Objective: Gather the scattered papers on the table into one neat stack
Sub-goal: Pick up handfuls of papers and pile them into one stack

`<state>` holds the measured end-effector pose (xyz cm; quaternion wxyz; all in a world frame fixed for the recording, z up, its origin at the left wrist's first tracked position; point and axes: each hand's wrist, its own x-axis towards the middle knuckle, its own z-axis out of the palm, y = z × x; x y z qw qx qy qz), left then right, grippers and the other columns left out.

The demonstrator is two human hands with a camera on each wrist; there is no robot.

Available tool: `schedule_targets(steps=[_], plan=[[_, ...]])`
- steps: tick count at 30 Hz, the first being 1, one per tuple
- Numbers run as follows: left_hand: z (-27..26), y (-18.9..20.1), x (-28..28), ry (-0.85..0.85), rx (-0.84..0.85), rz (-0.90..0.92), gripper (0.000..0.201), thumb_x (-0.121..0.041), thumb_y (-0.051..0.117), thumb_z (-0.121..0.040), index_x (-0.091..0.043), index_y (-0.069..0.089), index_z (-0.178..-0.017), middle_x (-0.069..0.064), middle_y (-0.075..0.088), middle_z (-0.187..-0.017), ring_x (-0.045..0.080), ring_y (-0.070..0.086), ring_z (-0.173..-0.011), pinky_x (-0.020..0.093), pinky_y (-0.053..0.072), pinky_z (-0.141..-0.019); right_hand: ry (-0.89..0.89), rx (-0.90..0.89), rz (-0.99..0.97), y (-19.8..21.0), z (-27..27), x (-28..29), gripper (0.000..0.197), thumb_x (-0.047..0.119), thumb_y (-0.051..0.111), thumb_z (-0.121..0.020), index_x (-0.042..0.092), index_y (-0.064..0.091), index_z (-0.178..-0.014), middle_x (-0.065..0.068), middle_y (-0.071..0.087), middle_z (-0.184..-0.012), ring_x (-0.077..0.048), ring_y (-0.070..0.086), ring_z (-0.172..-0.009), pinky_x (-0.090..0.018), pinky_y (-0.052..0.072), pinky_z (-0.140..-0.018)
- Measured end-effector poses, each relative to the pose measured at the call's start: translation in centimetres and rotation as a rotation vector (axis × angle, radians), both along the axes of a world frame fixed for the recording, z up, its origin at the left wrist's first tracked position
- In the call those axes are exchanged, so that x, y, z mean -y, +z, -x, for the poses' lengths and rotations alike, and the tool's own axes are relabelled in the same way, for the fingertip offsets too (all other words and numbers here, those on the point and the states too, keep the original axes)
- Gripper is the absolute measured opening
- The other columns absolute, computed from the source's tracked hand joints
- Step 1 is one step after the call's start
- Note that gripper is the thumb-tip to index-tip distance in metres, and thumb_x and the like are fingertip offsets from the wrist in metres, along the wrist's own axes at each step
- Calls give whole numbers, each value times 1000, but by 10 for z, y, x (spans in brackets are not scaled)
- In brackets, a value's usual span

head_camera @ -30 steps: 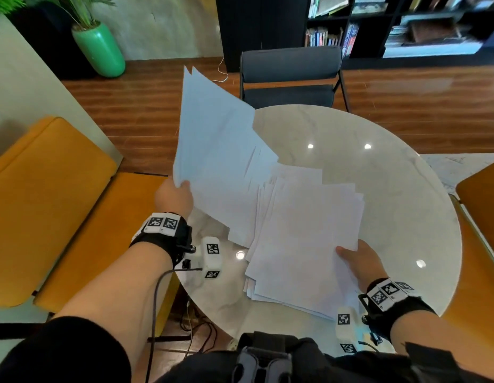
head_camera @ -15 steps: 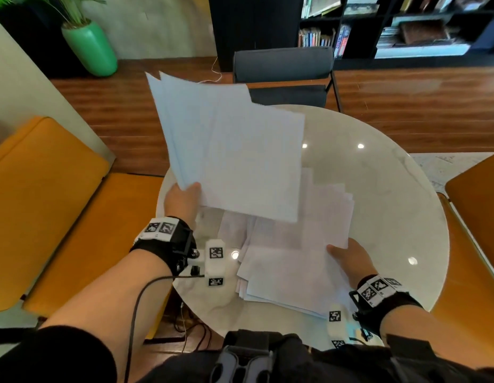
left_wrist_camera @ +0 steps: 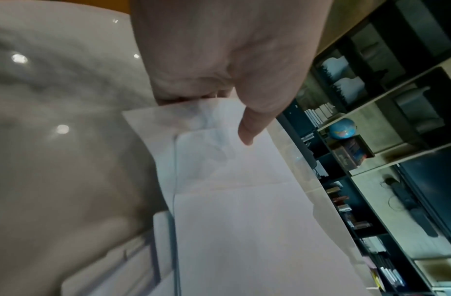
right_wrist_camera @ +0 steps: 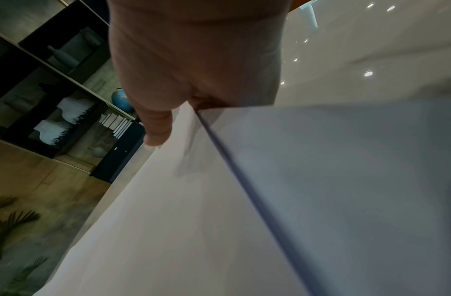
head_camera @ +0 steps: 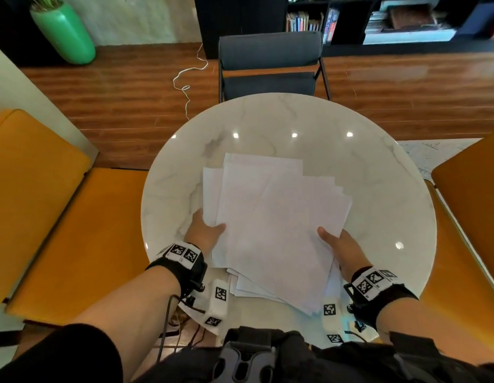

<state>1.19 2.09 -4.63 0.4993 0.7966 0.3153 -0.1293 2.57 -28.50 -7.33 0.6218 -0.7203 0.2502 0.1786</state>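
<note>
A loose pile of white papers (head_camera: 270,225) lies fanned on the round marble table (head_camera: 378,172), its edges uneven. My left hand (head_camera: 205,230) pinches the pile's left edge, thumb on top and fingers underneath. The left wrist view shows that thumb (left_wrist_camera: 250,130) pressing on the sheets (left_wrist_camera: 232,200). My right hand (head_camera: 337,244) grips the right edge the same way. In the right wrist view its thumb (right_wrist_camera: 156,130) lies on the top sheet (right_wrist_camera: 168,220), with the fingers hidden below.
A dark grey chair (head_camera: 270,64) stands at the table's far side. Orange seats (head_camera: 60,217) flank the table on the left and on the right (head_camera: 472,217). A green vase (head_camera: 64,34) and a white cable (head_camera: 190,78) are on the wooden floor.
My left hand has brought its raised sheets down onto the pile on the table. Both hands now hold the pile's opposite edges.
</note>
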Motion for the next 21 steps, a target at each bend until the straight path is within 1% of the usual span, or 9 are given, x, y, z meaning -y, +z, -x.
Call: schedule_targets(steps=[5,8,10,11,13,14,16,18,21], plan=[[-17,7,6,-296,-138,-222,53,-16,38,-100,-7,22,-150,16,37,-152,31,40,-136,31,30,-110,11,-11,-68,-6,-2,2,67,50,76,-65,19,60,-122,-4,70,-117,-29,66,-106,-51,48,-99],[-21,7,13,-426,-203,-196,52,-15,35,-101,-4,21,-150,16,31,-155,29,34,-140,29,26,-111,2,5,-174,1,-2,-1,46,28,77,-76,18,62,-119,-8,71,-115,-31,67,-104,-51,49,-98],[-21,8,21,-545,-242,-161,49,-15,35,-100,-3,29,-147,16,36,-152,30,38,-137,29,31,-107,-2,-6,-253,2,-3,-1,49,19,77,-76,16,60,-122,-9,70,-116,-30,67,-105,-48,49,-98],[-20,8,25,-589,-264,-138,48,-16,36,-100,-4,31,-146,16,38,-151,30,40,-136,29,33,-106,10,-12,-283,4,-3,-1,59,24,82,-70,17,59,-124,-8,70,-117,-29,66,-106,-47,49,-98],[-16,6,34,-646,-234,-94,50,-24,37,-99,-9,30,-146,13,40,-150,30,42,-134,30,33,-107,22,-44,-333,2,-5,-1,90,37,93,-45,17,59,-126,-8,71,-116,-29,67,-107,-46,49,-97],[-16,3,38,-617,-188,-93,52,-29,38,-98,-13,30,-147,12,41,-149,30,44,-132,33,34,-110,18,-55,-356,-1,-6,0,101,39,95,-34,16,59,-126,-9,71,-116,-30,67,-107,-46,49,-97],[-18,-2,41,-496,-98,-153,56,-34,38,-97,-17,26,-149,12,38,-150,30,44,-132,40,34,-112,5,-62,-378,-2,-8,0,107,38,97,-24,14,62,-123,-10,73,-113,-31,68,-105,-45,51,-94],[-22,-5,41,-495,-117,-208,59,-38,35,-99,-18,18,-152,11,28,-156,29,35,-141,39,27,-117,19,-86,-372,-1,-9,-2,97,32,97,-30,12,64,-119,-11,73,-111,-31,69,-101,-43,53,-89],[-23,-4,42,-600,-128,-155,60,-43,36,-99,-18,22,-152,8,26,-159,23,31,-144,36,24,-119,8,-93,-337,0,-9,-6,54,3,80,-67,2,64,-119,-19,71,-111,-34,69,-95,-44,53,-87]])
